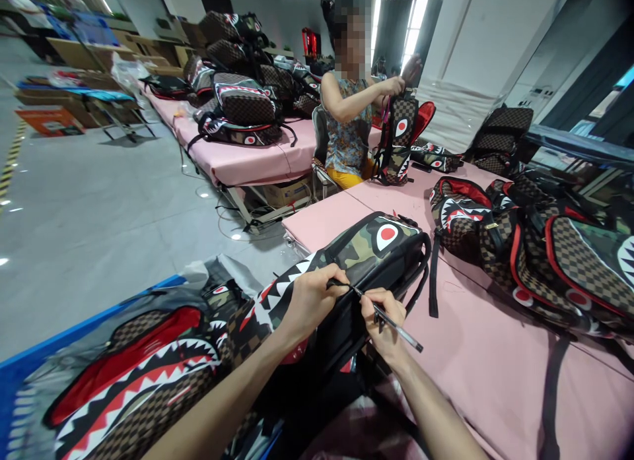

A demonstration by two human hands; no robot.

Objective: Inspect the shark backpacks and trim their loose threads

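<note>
A camouflage and checkered backpack (pixel 359 252) with shark teeth and a red eye lies on its side in front of me, partly over the pink table. My right hand (pixel 381 315) is closed around a slim pen (pixel 396 327), its tip pointing at the backpack's upper edge. Against that same edge, my left hand (pixel 319 298) pinches a small black piece (pixel 337 284); whether it is a zipper pull or a pen cap I cannot tell. The pen's tip meets the seam close beside those left fingertips.
At lower left, an open backpack (pixel 143 374) lies in a blue-rimmed container (pixel 14 381). Several backpacks (pixel 535 249) cover the right of the pink table (pixel 475 354). Across it a person (pixel 349 123) handles an upright backpack (pixel 399 136). More backpacks (pixel 242 97) are piled on the back table (pixel 238 163).
</note>
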